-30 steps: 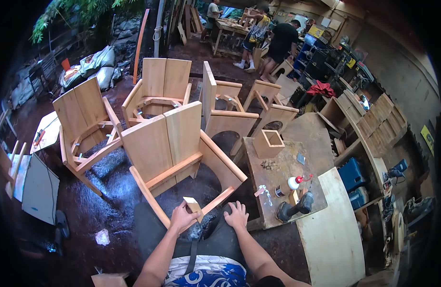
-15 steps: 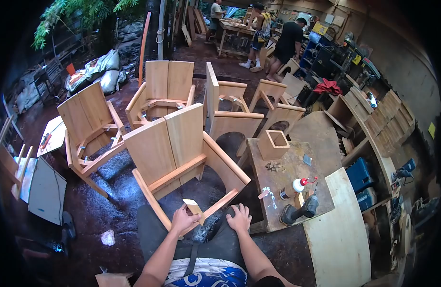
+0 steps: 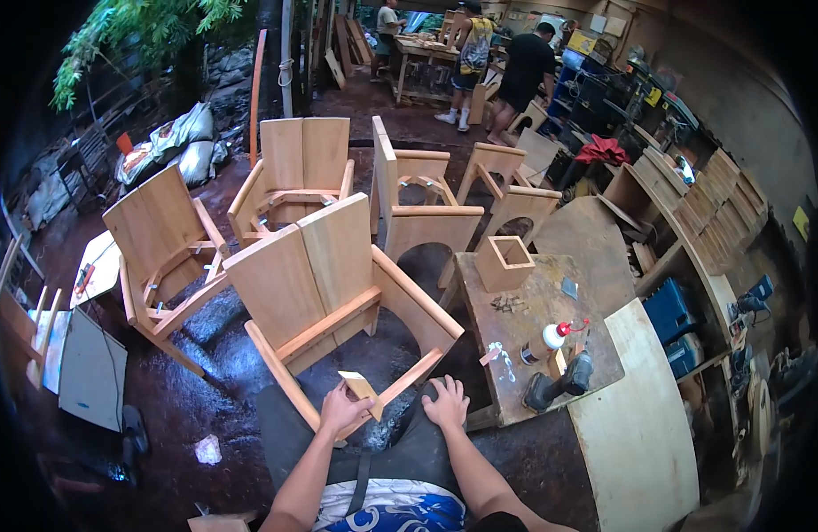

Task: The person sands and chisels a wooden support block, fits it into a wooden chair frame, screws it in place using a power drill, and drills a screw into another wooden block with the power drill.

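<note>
My left hand (image 3: 342,410) is closed around a small flat wooden piece (image 3: 363,387), pale at its upper end. It holds the piece upright at the front of an unfinished wooden armchair (image 3: 276,277), beside the chair's front rail (image 3: 410,377). Whether the piece touches the rail I cannot tell. My right hand (image 3: 445,403) lies on my right knee with its fingers spread and nothing in it. The chair faces me, its two-board back away from me and its arms on both sides.
At right, a low worktable (image 3: 551,301) bears a square wooden box (image 3: 504,268), a red-capped white bottle (image 3: 544,342) and a black power tool (image 3: 558,383). More wooden chairs (image 3: 160,226) stand behind and left. Several people (image 3: 526,75) work at the back. Plywood (image 3: 639,426) lies right.
The camera view has shifted slightly. At the back, a person in dark clothes stands a little more upright. My hands and the wooden piece keep nearly the same pose.
</note>
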Motion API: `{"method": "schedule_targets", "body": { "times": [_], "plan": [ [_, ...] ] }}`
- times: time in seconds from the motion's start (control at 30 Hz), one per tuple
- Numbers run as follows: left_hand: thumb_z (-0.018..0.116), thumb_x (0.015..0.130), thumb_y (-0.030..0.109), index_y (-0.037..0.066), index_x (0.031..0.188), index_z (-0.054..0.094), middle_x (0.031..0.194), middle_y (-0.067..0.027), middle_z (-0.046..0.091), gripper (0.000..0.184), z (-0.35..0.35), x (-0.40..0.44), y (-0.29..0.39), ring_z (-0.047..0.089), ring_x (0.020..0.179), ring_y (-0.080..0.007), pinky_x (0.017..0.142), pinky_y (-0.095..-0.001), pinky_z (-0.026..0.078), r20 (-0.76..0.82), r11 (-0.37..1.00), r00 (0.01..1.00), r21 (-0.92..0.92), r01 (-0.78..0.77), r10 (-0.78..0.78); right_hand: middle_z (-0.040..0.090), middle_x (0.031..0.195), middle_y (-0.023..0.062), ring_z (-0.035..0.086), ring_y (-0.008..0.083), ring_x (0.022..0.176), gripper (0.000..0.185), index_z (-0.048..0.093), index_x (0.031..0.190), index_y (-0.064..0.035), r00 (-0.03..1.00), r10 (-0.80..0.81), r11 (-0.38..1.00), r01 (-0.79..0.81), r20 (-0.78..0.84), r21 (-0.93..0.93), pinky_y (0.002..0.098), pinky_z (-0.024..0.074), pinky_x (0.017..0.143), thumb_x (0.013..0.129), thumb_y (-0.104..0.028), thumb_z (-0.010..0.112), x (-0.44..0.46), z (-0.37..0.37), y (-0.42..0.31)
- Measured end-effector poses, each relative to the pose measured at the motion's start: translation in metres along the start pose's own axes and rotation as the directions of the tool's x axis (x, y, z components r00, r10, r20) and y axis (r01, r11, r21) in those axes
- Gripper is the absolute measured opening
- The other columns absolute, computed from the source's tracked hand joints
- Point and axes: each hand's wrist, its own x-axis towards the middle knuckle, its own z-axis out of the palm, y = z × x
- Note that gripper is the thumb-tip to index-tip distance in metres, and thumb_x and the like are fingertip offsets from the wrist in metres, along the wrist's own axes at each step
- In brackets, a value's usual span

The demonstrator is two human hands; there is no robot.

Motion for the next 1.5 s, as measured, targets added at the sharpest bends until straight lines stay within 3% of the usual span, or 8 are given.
{"method": "schedule_targets", "body": {
  "times": [0.27,0.53,0.67,0.73,1.0,1.17,1.27,1.5],
  "plan": [
    [0.088,0.07,0.038,-0.002,0.117,0.069,0.107,-0.0154,0.077,0.065,0.002,0.005,-0.009,0.075,0.1,-0.0262,0.091,-0.0365,0.057,0.025,1.0,0.999,0.016,0.022,-0.023,0.041,0.159,0.005,0.029,0.0299,0.151,0.058,0.061,0.14,-0.028,1.0,-0.012,1.0,0.012,-0.001,0.001,0.0661,0.0316,0.115,0.084,-0.04,0.072,-0.002,-0.002,-0.001],
    [0.086,0.078,0.027,-0.005,0.119,0.066,0.107,-0.0162,0.076,0.055,0.012,0.013,-0.041,0.074,0.099,-0.0232,0.089,-0.0361,0.057,0.075,0.952,0.997,-0.306,0.019,0.004,0.041,0.159,0.0068,0.029,0.0303,0.151,0.06,0.061,0.141,-0.0263,0.999,-0.035,0.999,0.035,0.008,0.0,0.0659,0.0315,0.114,0.084,-0.041,0.072,0.0,-0.001,0.002],
    [0.079,0.084,0.019,-0.002,0.116,0.06,0.097,-0.0095,0.071,0.043,0.009,0.015,-0.032,0.071,0.085,-0.0197,0.07,-0.0322,0.058,0.198,0.873,0.98,-0.478,0.095,0.002,0.043,0.159,0.0052,0.031,0.0284,0.15,0.057,0.063,0.138,-0.0285,0.999,-0.025,0.999,0.023,-0.034,-0.041,0.062,0.0345,0.112,0.083,-0.043,0.07,-0.001,0.001,0.003],
    [0.076,0.085,0.019,-0.002,0.117,0.059,0.099,-0.0104,0.071,0.042,0.01,0.016,-0.036,0.071,0.085,-0.0204,0.07,-0.0327,0.059,0.224,0.868,0.975,-0.487,0.1,0.013,0.04,0.16,0.0081,0.027,0.0322,0.152,0.06,0.06,0.142,-0.0267,1.0,-0.021,1.0,0.021,0.007,0.01,0.0691,0.0304,0.114,0.085,-0.04,0.07,-0.001,-0.002,0.003],
    [0.068,0.085,0.022,0.0,0.12,0.058,0.103,-0.011,0.068,0.043,0.004,0.012,-0.032,0.07,0.089,-0.0213,0.077,-0.0358,0.059,0.256,0.792,0.967,-0.589,0.16,-0.005,0.04,0.159,0.0078,0.027,0.0339,0.152,0.058,0.061,0.14,-0.0278,1.0,0.006,1.0,-0.006,-0.007,0.028,0.0702,0.0307,0.114,0.084,-0.039,0.071,0.0,0.002,0.003],
    [0.063,0.082,0.021,0.004,0.117,0.06,0.098,-0.0047,0.065,0.039,0.004,0.007,-0.022,0.064,0.081,-0.015,0.077,-0.0332,0.057,0.21,0.773,0.975,-0.605,0.189,-0.074,0.04,0.16,0.0085,0.027,0.0341,0.152,0.058,0.061,0.14,-0.0261,1.0,-0.008,0.999,0.008,-0.001,0.036,0.0713,0.0303,0.113,0.084,-0.038,0.07,0.001,0.0,0.003],
    [0.062,0.082,0.02,0.004,0.116,0.06,0.096,-0.004,0.065,0.038,0.005,0.02,-0.051,0.064,0.081,-0.0144,0.076,-0.0339,0.057,0.277,0.808,0.961,-0.566,0.163,0.0,0.041,0.159,0.0092,0.028,0.0345,0.152,0.058,0.061,0.14,-0.0243,1.0,-0.012,1.0,0.012,0.012,0.028,0.0719,0.0304,0.112,0.084,-0.037,0.069,0.0,-0.005,0.002],
    [0.061,0.083,0.018,0.006,0.114,0.059,0.097,-0.0051,0.066,0.034,0.007,0.02,-0.037,0.067,0.081,-0.0164,0.063,-0.0292,0.055,0.248,0.871,0.956,-0.422,0.251,-0.155,0.042,0.159,0.0097,0.029,0.0336,0.151,0.057,0.064,0.137,-0.0253,1.0,-0.009,0.999,0.01,-0.026,0.036,0.0693,0.0326,0.111,0.082,-0.037,0.071,-0.002,-0.002,0.003]
  ]
}}
